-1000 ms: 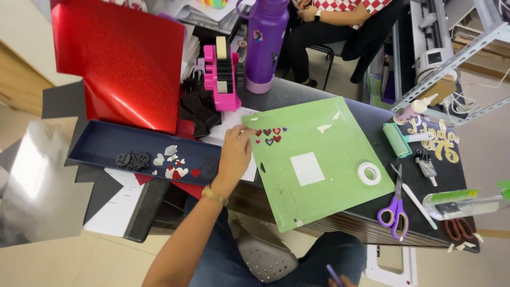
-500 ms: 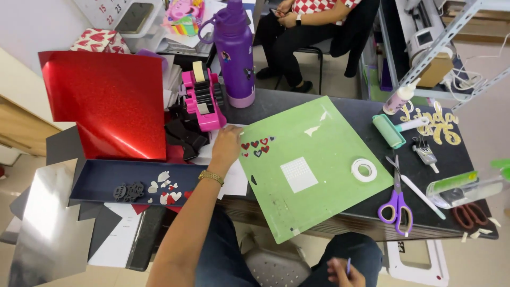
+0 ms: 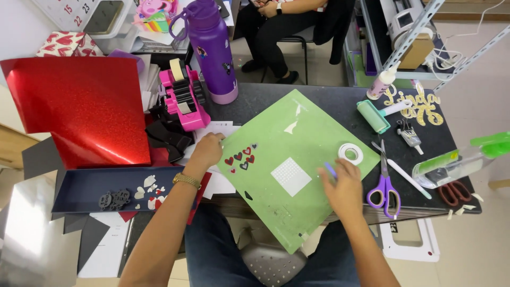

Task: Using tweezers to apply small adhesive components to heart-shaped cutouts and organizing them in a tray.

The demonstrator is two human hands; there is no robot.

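Note:
A green cutting mat (image 3: 300, 127) lies tilted on the dark table. Several small red and dark heart cutouts (image 3: 241, 158) stick near its left corner, and a white dotted square (image 3: 290, 176) sits at its middle. My left hand (image 3: 207, 150) lies with curled fingers on the mat's left corner, beside the hearts. My right hand (image 3: 344, 186) rests on the mat's lower right part and pinches a thin lilac tool (image 3: 330, 170). A white tape roll (image 3: 350, 153) lies just beyond that hand.
Purple scissors (image 3: 383, 187) lie right of my right hand, with a green roller (image 3: 372, 116) beyond. A pink tape dispenser (image 3: 183, 95), purple bottle (image 3: 212, 48) and red glitter sheet (image 3: 79, 106) stand left. A dark tray (image 3: 79, 183) holds cutouts. A person (image 3: 297, 21) sits behind.
My right hand has come up from my lap onto the mat with the lilac tool. My left hand has stayed at the mat's left corner.

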